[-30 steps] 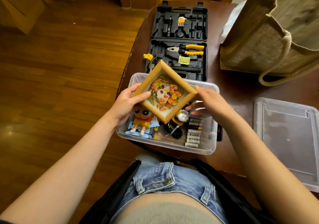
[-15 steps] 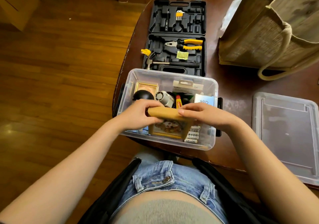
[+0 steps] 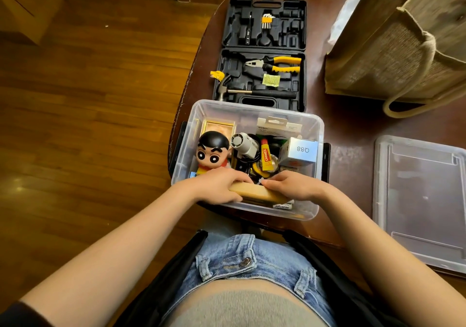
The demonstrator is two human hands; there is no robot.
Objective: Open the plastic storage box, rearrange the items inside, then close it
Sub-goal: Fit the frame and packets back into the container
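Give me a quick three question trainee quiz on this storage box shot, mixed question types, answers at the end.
1. True or false: the clear lid is on the storage box.
2. What do the left hand and right hand hold? A) hammer B) wooden frame C) pliers
3. Fill in: the doll stands in the box's ____ side, as the person sees it.

Key: 1 false, it lies on the table to the right. 2 B, the wooden frame. 3 left.

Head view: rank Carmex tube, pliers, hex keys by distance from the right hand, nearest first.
1. Carmex tube: in the box, just beyond the right hand.
2. Pliers: lower half of the open tool case, behind the box.
3. Hex keys: upper half of the case, farthest back.
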